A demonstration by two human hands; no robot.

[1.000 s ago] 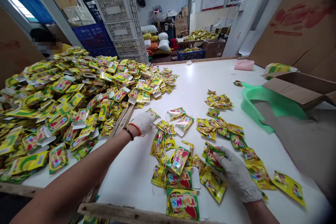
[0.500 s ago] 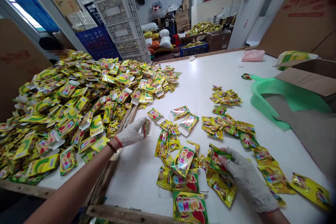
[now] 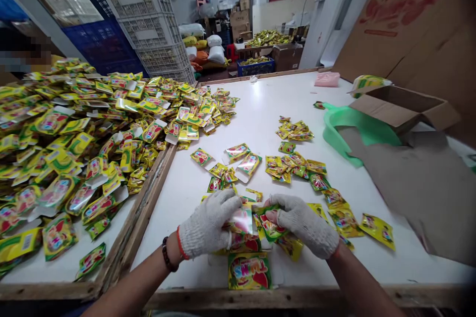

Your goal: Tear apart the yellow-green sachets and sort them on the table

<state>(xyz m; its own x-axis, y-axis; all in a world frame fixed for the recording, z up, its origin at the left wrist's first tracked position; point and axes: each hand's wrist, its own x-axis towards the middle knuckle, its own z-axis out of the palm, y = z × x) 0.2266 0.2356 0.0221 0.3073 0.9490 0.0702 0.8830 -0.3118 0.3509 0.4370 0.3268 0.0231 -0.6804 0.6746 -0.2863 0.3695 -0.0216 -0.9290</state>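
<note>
My left hand [image 3: 210, 222], in a white knit glove, grips a small yellow-green candy box [image 3: 241, 222] whose side end faces right. Close against that end, my gloved right hand [image 3: 303, 225] pinches a green and red candy packet [image 3: 270, 228]. Whether the packet's tip is inside the box, I cannot tell. Below the hands, a flat TWINS box [image 3: 250, 271] lies near the table's front edge. Partly covered by the hands are more boxes and yellow packets [image 3: 292, 246]. Just beyond, two boxes [image 3: 248, 166] with white flaps lie beside several small packets [image 3: 223, 173].
A large heap of candy boxes [image 3: 107, 104] fills the left side, behind a wooden divider [image 3: 148, 208]. Loose packets [image 3: 293, 166] lie across the white table. At right are a green plastic bag [image 3: 340, 133] and an open carton [image 3: 401, 104]. A blurred person [image 3: 26, 54] is at far left.
My left hand has moved right with the box, from near the divider to the table's middle. My right hand has moved left with the packet to meet it. The view has shifted.
</note>
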